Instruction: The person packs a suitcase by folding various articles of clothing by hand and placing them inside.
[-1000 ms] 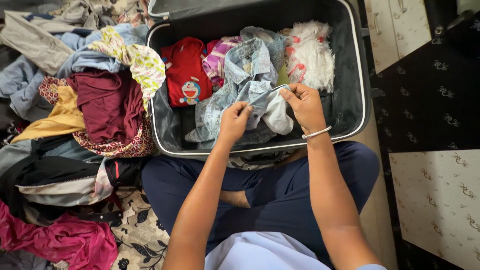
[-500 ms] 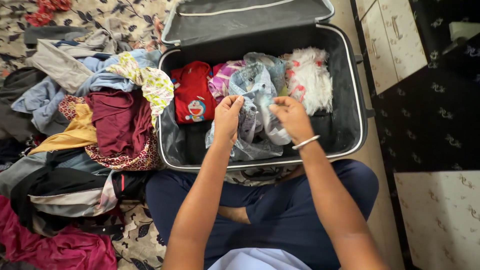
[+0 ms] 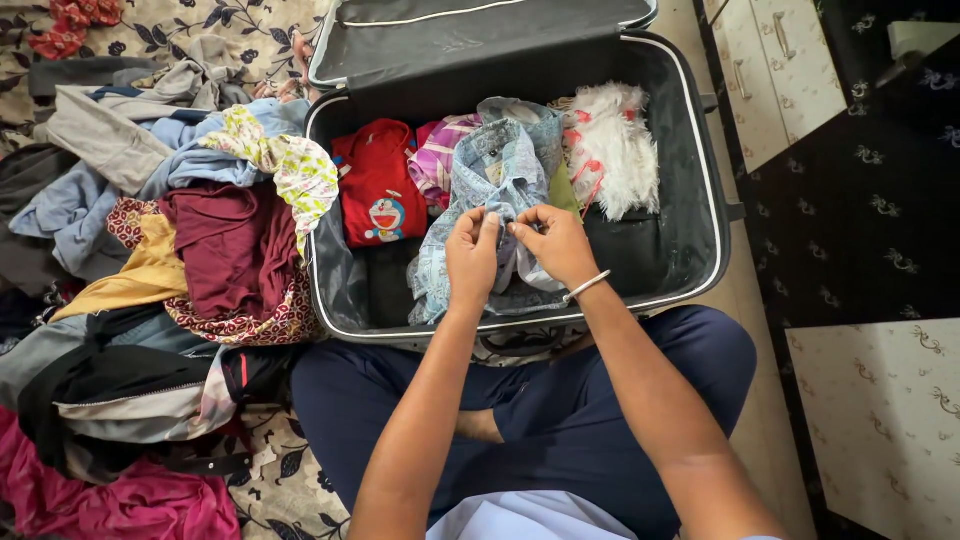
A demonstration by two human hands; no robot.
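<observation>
A heap of clothes (image 3: 170, 260) lies on the floral sheet (image 3: 280, 490) at the left, a maroon garment (image 3: 225, 245) on top and a pink one (image 3: 120, 500) at the near corner. Just beside it stands the open suitcase (image 3: 700, 250), its lid (image 3: 480, 35) tipped back. Inside, from the left, lie a red shirt (image 3: 375, 185) with a cartoon print, a striped pink top (image 3: 445, 160), the pale blue shirt (image 3: 500, 170) and a white fluffy piece (image 3: 615, 150). The left hand (image 3: 470, 255) is closed, fingers curled and pinching a fold of the blue shirt at the middle of the case. The right hand (image 3: 555, 240), a bangle (image 3: 587, 286) on its wrist, is closed too, thumb and fingers nipping the same cloth, touching the left. Dark cabinets (image 3: 860, 200) stand at the right.
</observation>
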